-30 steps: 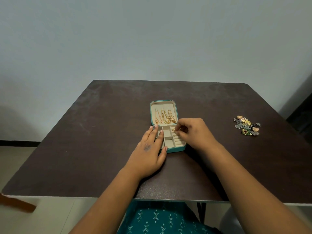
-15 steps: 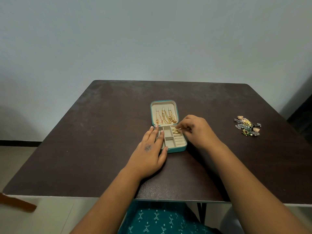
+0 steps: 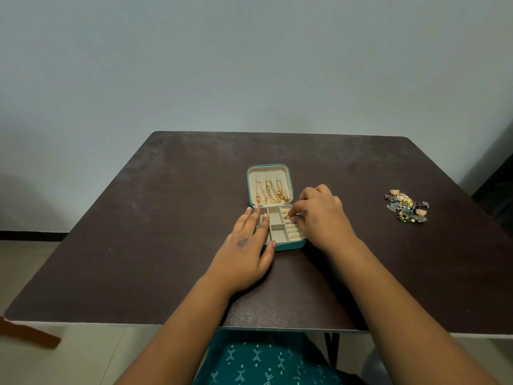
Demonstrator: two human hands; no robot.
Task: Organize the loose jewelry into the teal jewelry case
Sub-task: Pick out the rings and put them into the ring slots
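A small gold piece (image 3: 287,215) is pinched by the right hand (image 3: 323,218) over the open teal jewelry case (image 3: 277,215) (chains hung in its lid). The case's left side is steadied by the flat, straight-fingered left hand (image 3: 245,245). Loose jewelry (image 3: 406,206) is heaped far right on the bench (image 3: 166,218).

No legible text, label, brand, number or sign anywhere in view.

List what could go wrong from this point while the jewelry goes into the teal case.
1. The right hand pinches a small gold piece over the ring rolls; it may slip and land in the wrong compartment.
2. Only the left hand, resting flat on the teal case, steadies it; pushing hard on the rolls might shift the case.
3. The loose jewelry pile lies far right near the table edge; a careless reach might knock pieces off.
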